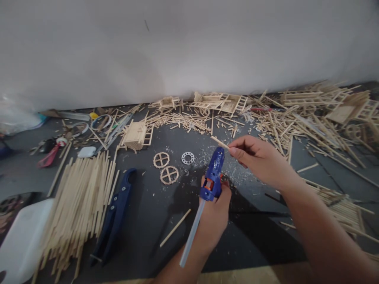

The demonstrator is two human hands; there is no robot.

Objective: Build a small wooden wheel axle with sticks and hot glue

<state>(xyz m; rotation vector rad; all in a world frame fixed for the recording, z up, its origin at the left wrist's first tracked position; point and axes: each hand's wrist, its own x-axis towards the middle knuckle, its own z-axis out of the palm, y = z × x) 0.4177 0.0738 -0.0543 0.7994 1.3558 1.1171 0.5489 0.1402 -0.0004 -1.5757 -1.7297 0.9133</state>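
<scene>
Toward the near edge of the tabletop (142, 228), a loose wooden stick (175, 228) lies beside a translucent glue stick (192, 233), which projects from a blue glue gun (213, 173) clamped in the left hand's (218, 207) fingers at mid-tabletop. Left of it lie two spoked wheels (169, 175). Beyond, the right hand's (256, 156) fingers pinch a short wooden stick (219, 142) at the nozzle (219, 151). Wooden models (207, 100) line the far edge.

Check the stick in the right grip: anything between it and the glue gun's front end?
Nothing visible. The stick, pinched in the right grip, is right at the front end of the glue gun, held in the left grip. Can't tell whether they touch.
</scene>
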